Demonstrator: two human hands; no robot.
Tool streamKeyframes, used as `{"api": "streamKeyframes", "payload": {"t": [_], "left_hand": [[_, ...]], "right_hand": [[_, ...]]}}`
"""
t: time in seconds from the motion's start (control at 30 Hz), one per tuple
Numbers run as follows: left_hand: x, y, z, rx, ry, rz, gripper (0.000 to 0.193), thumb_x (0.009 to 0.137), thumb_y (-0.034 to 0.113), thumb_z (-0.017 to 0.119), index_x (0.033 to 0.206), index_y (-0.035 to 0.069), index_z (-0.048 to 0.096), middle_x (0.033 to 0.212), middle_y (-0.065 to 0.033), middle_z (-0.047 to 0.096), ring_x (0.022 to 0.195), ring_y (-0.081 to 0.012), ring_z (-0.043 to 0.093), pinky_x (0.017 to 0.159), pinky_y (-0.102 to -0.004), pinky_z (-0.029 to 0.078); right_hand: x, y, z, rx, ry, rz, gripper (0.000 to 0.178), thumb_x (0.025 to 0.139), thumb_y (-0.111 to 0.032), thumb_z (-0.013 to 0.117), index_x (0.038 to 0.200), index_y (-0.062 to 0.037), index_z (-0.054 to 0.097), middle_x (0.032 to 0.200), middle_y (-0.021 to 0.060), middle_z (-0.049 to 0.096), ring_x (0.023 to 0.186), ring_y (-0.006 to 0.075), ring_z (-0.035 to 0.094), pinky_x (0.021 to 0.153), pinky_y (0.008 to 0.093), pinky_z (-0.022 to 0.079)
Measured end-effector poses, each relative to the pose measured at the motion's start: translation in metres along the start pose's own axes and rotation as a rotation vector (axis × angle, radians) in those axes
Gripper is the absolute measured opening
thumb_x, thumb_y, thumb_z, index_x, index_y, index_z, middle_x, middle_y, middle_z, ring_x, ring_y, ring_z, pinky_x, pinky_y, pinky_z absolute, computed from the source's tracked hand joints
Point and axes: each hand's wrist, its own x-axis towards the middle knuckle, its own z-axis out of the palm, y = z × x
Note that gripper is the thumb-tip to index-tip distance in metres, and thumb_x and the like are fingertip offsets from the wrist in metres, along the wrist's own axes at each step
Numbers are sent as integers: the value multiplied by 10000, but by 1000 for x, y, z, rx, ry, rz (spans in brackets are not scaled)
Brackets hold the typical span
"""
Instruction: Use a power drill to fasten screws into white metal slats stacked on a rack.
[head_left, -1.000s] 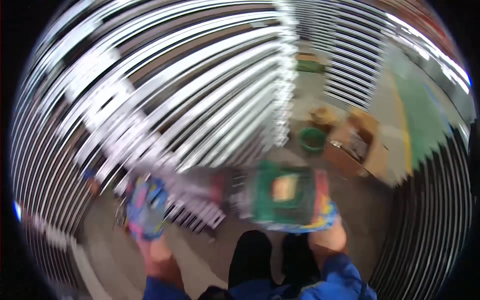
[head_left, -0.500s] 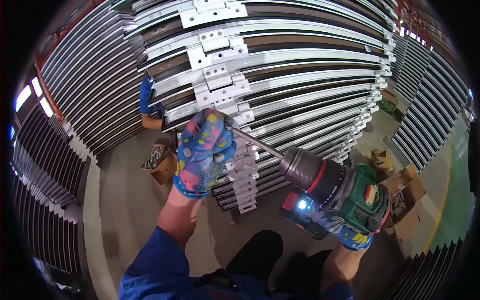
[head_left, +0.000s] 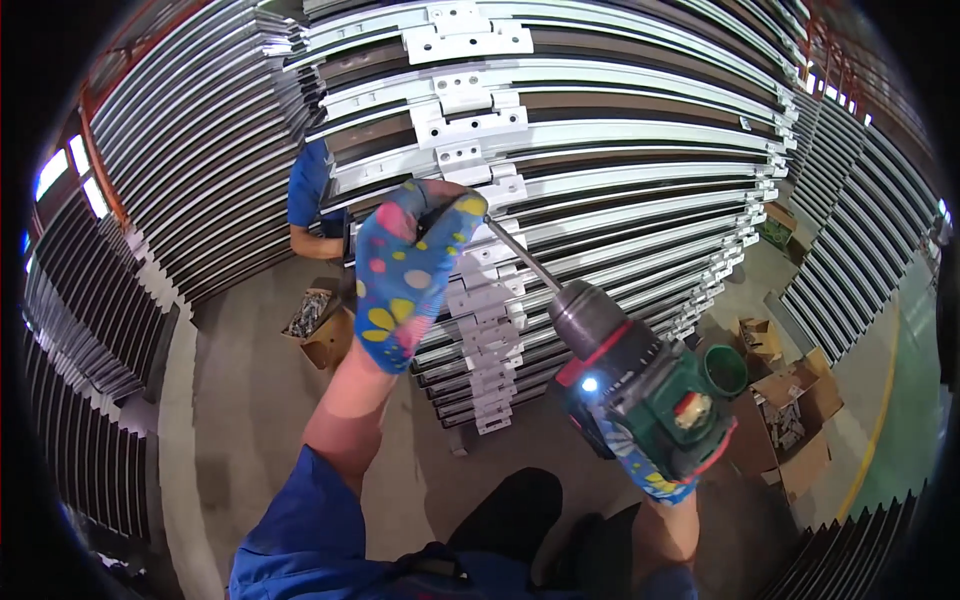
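My right hand, in a patterned glove, wraps round the grip of a green and black cordless drill whose small lamp glows. A long metal bit points from its chuck up and left toward my left hand. That hand wears a blue glove with coloured dots; thumb and fingers close together at the bit's tip, and whatever they pinch is too small to make out. Just behind them runs a column of white hinges on stacked metal frame profiles.
Another person's arm in a blue sleeve reaches in behind the stack on the left. Open cardboard boxes of metal parts stand on the floor, one at left, one at right. A green bucket sits beside the right box.
My left hand has shifted up and slightly right, its fingers now at the bit's tip. The drill has swung a little left and points more steeply upward. The other person's arm shows more.
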Motion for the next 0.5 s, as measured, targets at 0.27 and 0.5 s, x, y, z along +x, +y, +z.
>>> {"api": "streamKeyframes", "payload": {"t": [0.27, 0.5], "left_hand": [[1, -15, 12, 684, -143, 412, 340, 872, 142, 479, 1183, 4, 484, 831, -137, 611, 747, -295, 602, 616, -351, 480], [13, -2, 26, 953, -338, 178, 375, 831, 114, 471, 1156, -72, 460, 790, -128, 632, 729, -289, 630, 590, -354, 494]], "right_hand": [[54, 1, 25, 86, 84, 140, 255, 715, -137, 659, 969, -134, 638, 875, 45, 634, 766, 260, 619, 663, 371, 502], [79, 2, 45, 376, 166, 360, 173, 683, -75, 662, 855, -90, 646, 771, 68, 624, 709, 251, 609, 628, 344, 488]]}}
